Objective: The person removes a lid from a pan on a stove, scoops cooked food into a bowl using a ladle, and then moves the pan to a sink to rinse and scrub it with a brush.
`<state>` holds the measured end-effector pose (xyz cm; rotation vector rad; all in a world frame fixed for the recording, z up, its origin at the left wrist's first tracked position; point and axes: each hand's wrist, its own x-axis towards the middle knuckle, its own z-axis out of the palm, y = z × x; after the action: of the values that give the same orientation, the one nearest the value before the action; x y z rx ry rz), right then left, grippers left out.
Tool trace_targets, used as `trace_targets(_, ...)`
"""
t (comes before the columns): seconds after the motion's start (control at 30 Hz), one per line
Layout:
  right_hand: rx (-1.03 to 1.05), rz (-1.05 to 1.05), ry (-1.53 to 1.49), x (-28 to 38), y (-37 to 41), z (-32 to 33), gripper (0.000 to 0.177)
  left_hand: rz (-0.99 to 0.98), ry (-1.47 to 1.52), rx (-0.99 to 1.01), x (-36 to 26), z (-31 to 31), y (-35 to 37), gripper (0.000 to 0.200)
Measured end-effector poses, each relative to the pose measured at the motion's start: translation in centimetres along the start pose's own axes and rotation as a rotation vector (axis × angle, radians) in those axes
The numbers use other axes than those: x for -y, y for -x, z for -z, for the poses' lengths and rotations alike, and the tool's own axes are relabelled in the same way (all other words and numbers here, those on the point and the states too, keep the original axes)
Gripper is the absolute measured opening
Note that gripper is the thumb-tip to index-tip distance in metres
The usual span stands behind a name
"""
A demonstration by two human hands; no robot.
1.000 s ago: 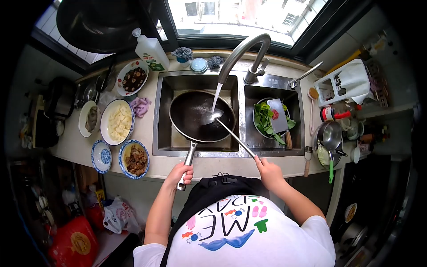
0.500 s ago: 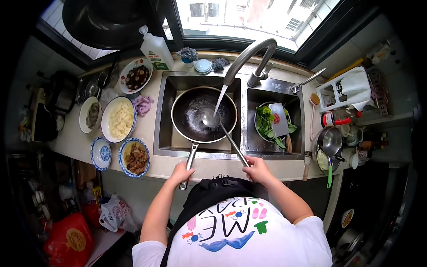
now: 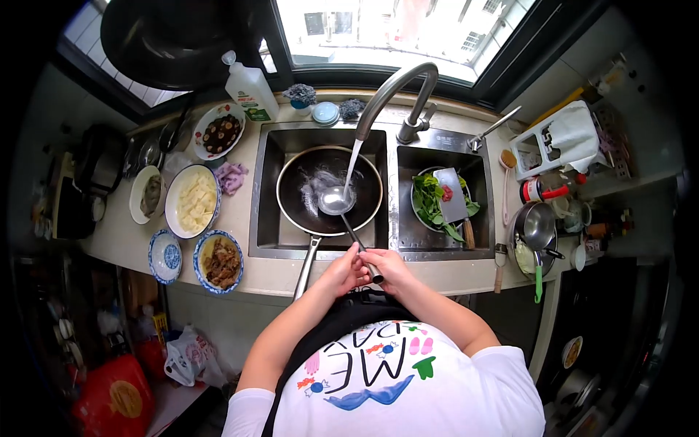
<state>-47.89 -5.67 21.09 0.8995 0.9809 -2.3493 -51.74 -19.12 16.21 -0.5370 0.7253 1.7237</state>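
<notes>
Head view, shirt point(image 3: 473, 393): large letters crossed it, inverted from above; ME could be made out, and what seemed to be DAY sat beyond it, partly hidden by black cloth point(image 3: 349, 306).
Left hand point(image 3: 346, 275): within the last second it had let go of the pan handle point(image 3: 309, 262) and crossed to the ladle handle point(image 3: 354, 237), fingers curled beside it; how firmly they gripped could not be told.
Right hand point(image 3: 386, 268): narrow, fingers closed on the ladle handle, right beside the left hand.
Ladle point(image 3: 336, 201): the handle had swung inward in front of the body, while the bowl lay within the pan's rim, under the stream.
Pan point(image 3: 295, 182): it sat in the left basin point(image 3: 265, 197) with no hand steadying it; the work had thus gone over to the ladle alone.
Water point(image 3: 353, 164): it fell from the faucet point(image 3: 397, 73) to the ladle, with ripples spreading in the pan.
Right basin point(image 3: 480, 167): leaves point(image 3: 428, 197) and a cleaver point(image 3: 451, 200) lay there, no brand legible on the blade.
White bottle point(image 3: 251, 91): its label carried red and green print, too small to read.
</notes>
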Motion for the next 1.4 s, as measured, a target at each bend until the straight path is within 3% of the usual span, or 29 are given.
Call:
trace_targets(0.07,0.017,0.035,0.16,-0.9,-0.8,0.3,0.019,0.03,0.004,0.149,-0.7,0.8,-0.9,0.034)
trace_targets(0.1,0.031,0.051,0.239,-1.2,-1.0,0.4,0.023,0.061,-0.005,0.131,-0.8,1.4,-1.5,0.027)
trace_targets(0.2,0.015,0.078,0.512,0.9,0.2,1.2,0.04,-0.083,0.099,-0.13,0.2,2.0,-4.0,0.02)
trace_targets(0.23,-0.076,0.142,0.605,1.9,0.0,2.6,0.04,-0.035,0.234,-0.274,-1.0,-2.0,-1.3,0.022)
trace_targets(0.3,-0.308,0.256,0.726,4.5,-0.7,6.9,0.034,-0.042,0.283,-0.205,-1.0,-0.4,-1.5,0.019)
trace_targets(0.37,-0.638,0.633,0.92,7.6,-2.8,15.1,0.022,-0.001,0.339,-0.166,-1.1,0.4,-1.5,0.018)
trace_targets(0.4,-0.94,0.737,1.163,10.8,-0.9,15.9,0.025,0.026,0.357,-0.135,-1.3,0.9,-1.5,0.019)
trace_targets(0.47,-1.265,0.795,1.227,14.3,-2.5,23.5,0.04,0.178,0.431,-0.041,-1.8,1.9,-1.6,0.02)
trace_targets(0.5,-1.337,0.808,1.24,16.1,-2.5,25.5,0.039,0.038,0.367,-0.281,-1.8,-0.7,-0.9,0.021)
trace_targets(0.57,-1.46,0.627,1.346,19.3,-2.4,27.8,0.029,0.057,0.441,-0.217,-1.6,0.2,-1.1,0.021)
trace_targets(0.67,-1.623,0.471,1.346,21.2,-4.4,32.6,0.028,0.096,0.504,-0.225,-1.9,-0.5,-0.8,0.022)
trace_targets(0.73,-1.6,0.198,1.248,22.3,-4.7,33.2,0.028,0.088,0.523,-0.233,-1.9,-0.7,-0.6,0.022)
trace_targets(0.8,-1.542,0.055,1.423,22.4,-5.3,34.6,0.025,0.075,0.551,-0.209,-1.7,0.0,-0.7,0.021)
trace_targets(0.87,-1.564,0.097,1.367,22.4,-4.8,34.0,0.022,0.078,0.587,-0.176,-1.9,-0.2,-0.3,0.021)
trace_targets(0.93,-1.368,0.073,1.344,23.0,-3.1,31.5,0.022,0.072,0.541,-0.186,-1.8,-0.3,0.3,0.019)
trace_targets(1.0,-1.294,0.297,0.999,22.6,-3.5,32.9,0.022,0.038,0.441,-0.188,-1.8,-0.5,1.4,0.016)
trace_targets(1.07,-1.191,0.481,1.069,20.1,-2.7,34.1,0.029,0.023,0.406,-0.148,-2.0,-0.3,2.5,0.016)
trace_targets(1.13,-1.043,0.458,1.043,17.2,0.0,30.0,0.015,0.019,0.39,-0.129,-2.1,-0.1,3.5,0.017)
trace_targets(1.17,-0.883,0.472,0.756,15.4,1.0,27.1,0.008,0.022,0.387,-0.115,-2.1,0.2,3.9,0.017)
trace_targets(1.23,-0.647,0.385,0.624,12.9,2.9,21.2,0.011,0.016,0.362,-0.098,-1.9,0.7,4.7,0.017)
trace_targets(1.33,-0.391,0.311,0.753,10.6,2.3,13.5,0.019,0.0,0.296,-0.129,-1.5,1.0,5.6,0.016)
trace_targets(1.4,-0.359,0.388,1.141,9.3,-1.1,10.7,0.022,-0.004,0.268,-0.135,-1.3,1.0,6.2,0.016)
